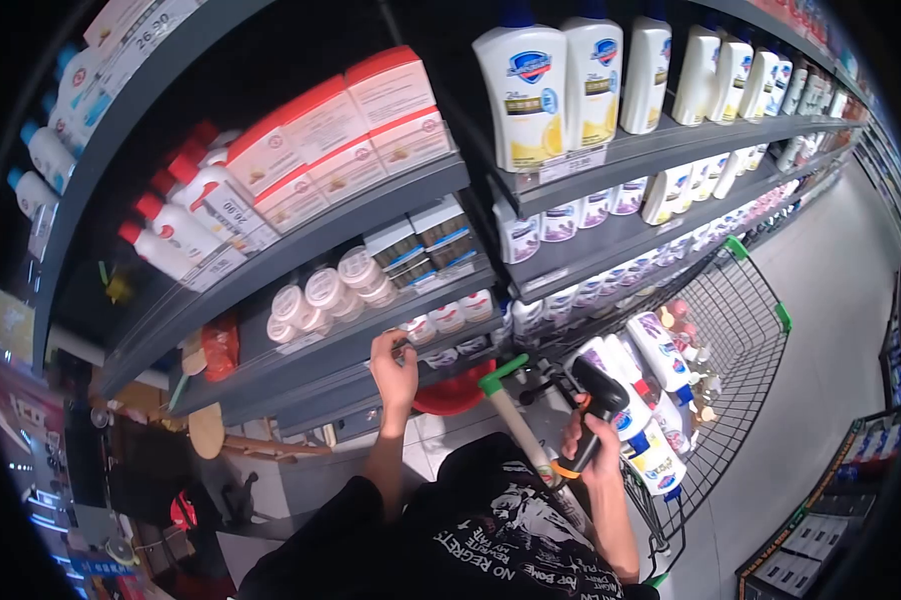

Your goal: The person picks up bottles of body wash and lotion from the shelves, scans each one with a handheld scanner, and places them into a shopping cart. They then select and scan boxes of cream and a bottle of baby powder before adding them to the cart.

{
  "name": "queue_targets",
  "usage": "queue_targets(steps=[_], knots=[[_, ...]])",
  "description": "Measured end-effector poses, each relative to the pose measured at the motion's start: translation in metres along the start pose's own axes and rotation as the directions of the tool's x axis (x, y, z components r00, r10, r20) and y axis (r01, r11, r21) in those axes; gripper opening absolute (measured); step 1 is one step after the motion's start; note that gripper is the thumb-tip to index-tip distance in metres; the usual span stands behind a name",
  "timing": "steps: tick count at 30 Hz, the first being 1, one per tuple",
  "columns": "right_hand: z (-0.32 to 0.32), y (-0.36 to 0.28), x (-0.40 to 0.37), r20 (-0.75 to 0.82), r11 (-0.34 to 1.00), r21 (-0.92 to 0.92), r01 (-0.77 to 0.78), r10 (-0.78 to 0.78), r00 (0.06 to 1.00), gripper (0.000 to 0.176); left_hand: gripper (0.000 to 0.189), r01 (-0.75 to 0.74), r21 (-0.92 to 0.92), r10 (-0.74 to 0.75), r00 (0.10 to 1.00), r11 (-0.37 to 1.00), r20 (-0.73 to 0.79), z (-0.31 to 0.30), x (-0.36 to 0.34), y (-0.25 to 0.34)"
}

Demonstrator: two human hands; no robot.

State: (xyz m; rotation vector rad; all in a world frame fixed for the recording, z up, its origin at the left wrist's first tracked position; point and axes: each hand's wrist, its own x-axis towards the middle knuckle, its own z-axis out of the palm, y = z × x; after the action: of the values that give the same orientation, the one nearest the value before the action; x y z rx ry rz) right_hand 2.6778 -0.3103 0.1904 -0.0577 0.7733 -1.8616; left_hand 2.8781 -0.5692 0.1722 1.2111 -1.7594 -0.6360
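Observation:
My right hand [597, 450] is wrapped round the grip of a black and orange handheld scanner [603, 395], held over the near end of a shopping cart [761, 330]. White body-wash bottles [659, 460] lie in the cart just beyond it. My left hand [395, 370] is raised at the front edge of a lower shelf, fingers curled together around a small dark thing that is too small to name. Close to those fingers stand white tubs with red labels [449, 318]. Round pale jars [336, 290] are stacked on the shelf above and left.
Red and white boxes [336, 120] and red-capped bottles [176, 235] fill a higher shelf. Large pump bottles [521, 100] line the right shelves. A red basin [456, 390] sits low beyond my left hand. The aisle floor [821, 260] runs to the right of the cart.

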Motion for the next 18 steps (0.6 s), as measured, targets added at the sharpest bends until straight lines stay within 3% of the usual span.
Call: queue_targets(steps=[1, 2, 3, 5, 7, 12, 15, 17, 18], knots=[[0.002, 0.0, 0.0, 0.017, 1.0, 0.002, 0.007, -0.007, 1.0, 0.036, 0.024, 0.001, 0.014, 0.0, 1.0, 1.0, -0.009, -0.005, 0.002, -0.007], [0.004, 0.0, 0.001, 0.02, 1.0, 0.003, 0.002, -0.002, 1.0, 0.036, 0.024, 0.07, -0.045, -0.079, 0.969, 0.997, -0.236, -0.008, 0.006, -0.008], [0.005, 0.0, 0.0, 0.021, 1.0, 0.002, 0.0, 0.0, 1.0, 0.037, 0.025, 0.122, -0.121, -0.164, 0.881, 0.985, -0.443, -0.011, 0.008, -0.009], [0.006, 0.0, 0.0, 0.023, 1.0, 0.0, 0.0, 0.0, 1.0, 0.036, 0.026, 0.131, -0.1, -0.164, 0.841, 0.986, -0.516, -0.023, 0.016, -0.012], [0.006, 0.001, -0.001, 0.025, 1.0, -0.002, -0.002, 0.002, 1.0, 0.036, 0.028, 0.074, -0.098, -0.121, 0.735, 0.992, -0.667, -0.034, 0.028, -0.006], [0.003, -0.001, -0.002, 0.026, 0.999, 0.044, -0.008, 0.007, 1.0, 0.036, 0.028, 0.103, -0.049, -0.11, 0.756, 0.993, -0.646, -0.036, 0.036, -0.016], [0.004, -0.001, -0.001, 0.022, 0.999, 0.034, -0.008, 0.008, 1.0, 0.036, 0.028, 0.094, -0.15, -0.168, 0.77, 0.984, -0.615, -0.008, 0.02, -0.03], [0.004, -0.001, 0.0, 0.006, 1.0, 0.013, -0.013, 0.013, 1.0, 0.036, 0.029, 0.272, -0.091, -0.279, 0.805, 0.958, -0.523, 0.019, 0.007, -0.046], [0.004, 0.0, 0.001, 0.008, 1.0, -0.007, -0.011, 0.011, 1.0, 0.036, 0.032, 0.307, -0.008, -0.271, 0.828, 0.952, -0.491, 0.042, 0.007, -0.082]])
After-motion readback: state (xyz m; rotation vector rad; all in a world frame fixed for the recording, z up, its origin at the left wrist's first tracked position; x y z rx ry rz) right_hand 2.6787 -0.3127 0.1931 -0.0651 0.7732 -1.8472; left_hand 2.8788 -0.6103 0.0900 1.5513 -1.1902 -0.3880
